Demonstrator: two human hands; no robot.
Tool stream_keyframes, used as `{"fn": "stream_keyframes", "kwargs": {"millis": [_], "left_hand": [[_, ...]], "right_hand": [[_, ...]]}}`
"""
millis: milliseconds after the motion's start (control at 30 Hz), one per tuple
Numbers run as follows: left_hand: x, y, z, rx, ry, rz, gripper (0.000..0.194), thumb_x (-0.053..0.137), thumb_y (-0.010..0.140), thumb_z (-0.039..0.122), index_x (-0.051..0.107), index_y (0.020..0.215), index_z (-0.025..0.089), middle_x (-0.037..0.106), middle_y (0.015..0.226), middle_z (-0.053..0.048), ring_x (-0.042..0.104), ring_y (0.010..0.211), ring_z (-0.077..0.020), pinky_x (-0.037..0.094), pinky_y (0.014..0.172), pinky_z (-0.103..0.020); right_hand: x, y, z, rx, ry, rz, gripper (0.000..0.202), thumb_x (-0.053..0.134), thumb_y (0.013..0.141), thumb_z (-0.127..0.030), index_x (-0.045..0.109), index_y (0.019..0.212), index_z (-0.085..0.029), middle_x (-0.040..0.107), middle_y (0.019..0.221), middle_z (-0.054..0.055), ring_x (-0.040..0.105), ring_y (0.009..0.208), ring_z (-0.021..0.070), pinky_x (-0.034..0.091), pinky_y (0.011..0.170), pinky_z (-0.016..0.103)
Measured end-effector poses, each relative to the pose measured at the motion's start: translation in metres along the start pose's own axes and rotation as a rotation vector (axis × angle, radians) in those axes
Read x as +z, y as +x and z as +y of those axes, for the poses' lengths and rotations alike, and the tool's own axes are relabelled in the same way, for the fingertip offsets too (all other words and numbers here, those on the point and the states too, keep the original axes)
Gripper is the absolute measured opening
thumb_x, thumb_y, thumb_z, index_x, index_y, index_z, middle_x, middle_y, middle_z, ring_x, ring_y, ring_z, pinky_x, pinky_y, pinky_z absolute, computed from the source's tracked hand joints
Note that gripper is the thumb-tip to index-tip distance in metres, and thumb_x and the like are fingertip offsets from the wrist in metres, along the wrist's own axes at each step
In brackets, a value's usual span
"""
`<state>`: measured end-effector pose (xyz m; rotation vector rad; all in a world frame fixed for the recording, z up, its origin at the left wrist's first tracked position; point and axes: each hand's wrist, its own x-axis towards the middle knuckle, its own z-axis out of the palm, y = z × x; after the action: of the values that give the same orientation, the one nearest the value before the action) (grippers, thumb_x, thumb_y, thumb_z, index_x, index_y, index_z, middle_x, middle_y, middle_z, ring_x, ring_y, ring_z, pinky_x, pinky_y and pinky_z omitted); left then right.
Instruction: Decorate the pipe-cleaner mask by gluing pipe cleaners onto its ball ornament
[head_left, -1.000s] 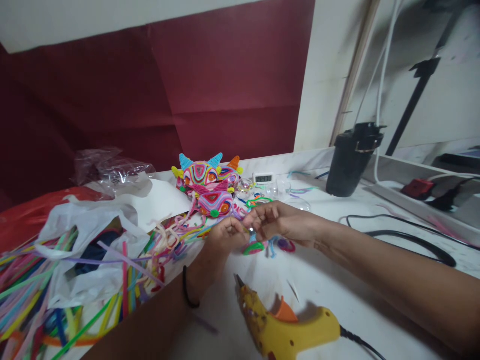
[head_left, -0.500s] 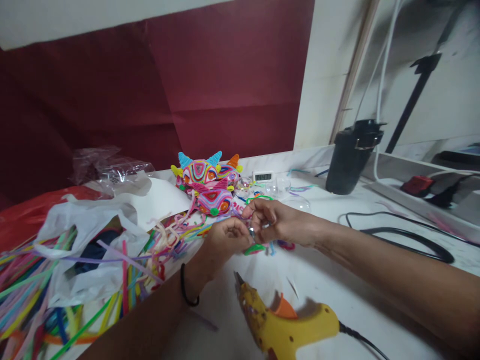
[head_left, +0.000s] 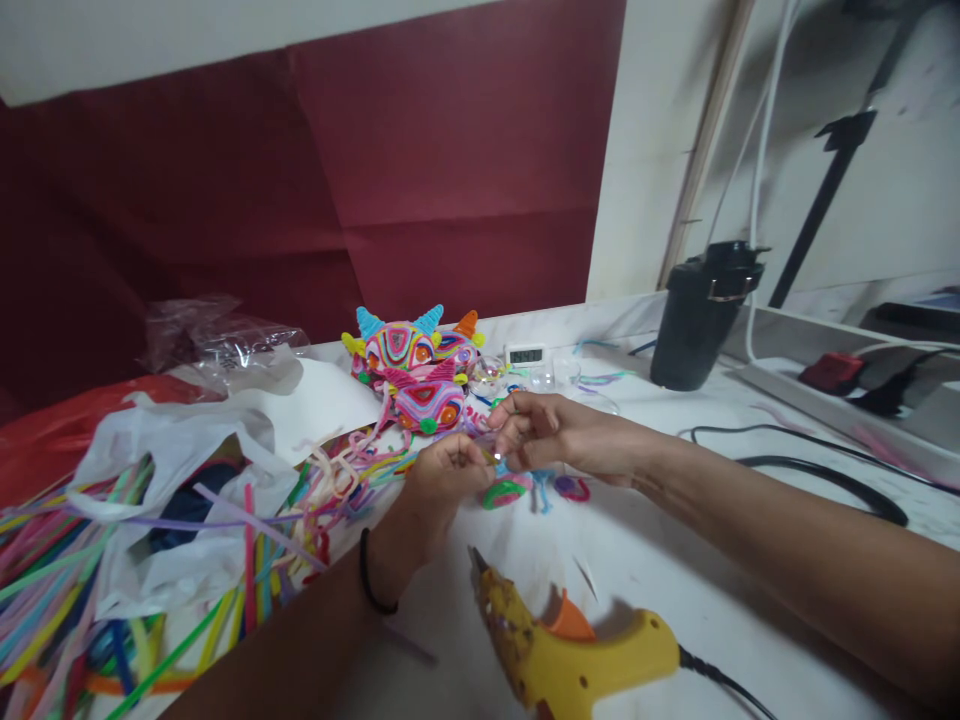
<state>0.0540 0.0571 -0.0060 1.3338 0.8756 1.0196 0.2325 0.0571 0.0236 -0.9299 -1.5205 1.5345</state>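
My left hand (head_left: 442, 478) is closed in a pinch, its fingertips close to those of my right hand (head_left: 547, 435), which is also pinching. Between them shows a small shiny piece (head_left: 497, 457), too small and partly covered to name. Just below my fingers lie a green and pink fuzzy coil (head_left: 506, 491), a light blue twisted piece (head_left: 541, 493) and a purple and red coil (head_left: 571, 488) on the white table (head_left: 652, 560). Nearer to me a yellow glue gun (head_left: 570, 650) with an orange trigger rests on its side, nozzle pointing away.
Colourful horned animal heads (head_left: 405, 350) stand at the back beside a small digital clock (head_left: 525, 355). Many pipe cleaners (head_left: 60, 590) and a white plastic bag (head_left: 180, 570) fill the left. A black bottle (head_left: 701, 320) and a black cable (head_left: 817, 475) are on the right.
My right hand's fingers have shifted slightly, and the small shiny piece has turned between my fingertips. More of the coils below my hands now shows. The glue gun lies as before.
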Motion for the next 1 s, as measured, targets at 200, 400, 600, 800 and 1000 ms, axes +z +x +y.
{"fn": "stream_keyframes", "kwargs": {"millis": [200, 400, 600, 800, 1000], "left_hand": [[-0.001, 0.001, 0.000, -0.014, -0.007, 0.050, 0.012, 0.064, 0.054, 0.018, 0.053, 0.057, 0.018, 0.046, 0.051, 0.006, 0.034, 0.048, -0.0073, 0.024, 0.047, -0.023], [-0.001, 0.002, 0.001, -0.031, 0.003, 0.090, 0.012, 0.063, 0.055, 0.017, 0.052, 0.057, 0.018, 0.046, 0.051, 0.006, 0.033, 0.046, -0.0069, 0.023, 0.044, -0.022], [0.001, 0.000, 0.003, -0.048, -0.005, 0.094, 0.013, 0.065, 0.055, 0.018, 0.053, 0.058, 0.018, 0.044, 0.049, 0.008, 0.032, 0.044, -0.0054, 0.025, 0.045, -0.020], [0.000, -0.001, 0.003, -0.038, -0.030, 0.083, 0.015, 0.066, 0.056, 0.020, 0.051, 0.059, 0.018, 0.045, 0.050, 0.008, 0.032, 0.044, -0.0052, 0.022, 0.044, -0.020], [0.001, -0.001, 0.002, -0.020, 0.001, 0.081, 0.013, 0.065, 0.056, 0.019, 0.052, 0.059, 0.018, 0.046, 0.051, 0.007, 0.032, 0.045, -0.0060, 0.021, 0.044, -0.022]], "right_hand": [[-0.009, -0.004, -0.007, -0.239, -0.391, 0.055, 0.026, 0.070, 0.063, -0.016, 0.058, 0.086, -0.017, 0.059, 0.085, 0.001, 0.056, 0.081, 0.0172, 0.044, 0.074, 0.031], [-0.010, -0.010, -0.010, -0.482, -0.876, 0.085, 0.008, 0.067, 0.074, -0.014, 0.064, 0.081, -0.016, 0.062, 0.085, 0.004, 0.057, 0.080, 0.0191, 0.044, 0.074, 0.032], [-0.006, -0.011, -0.013, -0.599, -0.993, 0.038, 0.008, 0.063, 0.082, -0.012, 0.069, 0.085, -0.016, 0.065, 0.080, 0.005, 0.060, 0.075, 0.0177, 0.044, 0.069, 0.028], [0.000, -0.012, -0.015, -0.567, -0.997, 0.071, 0.014, 0.059, 0.077, -0.003, 0.069, 0.074, -0.013, 0.065, 0.069, 0.003, 0.058, 0.065, 0.0142, 0.041, 0.062, 0.024], [0.004, -0.014, -0.014, -0.450, -1.003, 0.128, 0.018, 0.056, 0.070, -0.001, 0.065, 0.063, -0.015, 0.061, 0.059, -0.001, 0.054, 0.057, 0.0123, 0.038, 0.056, 0.022]]}}
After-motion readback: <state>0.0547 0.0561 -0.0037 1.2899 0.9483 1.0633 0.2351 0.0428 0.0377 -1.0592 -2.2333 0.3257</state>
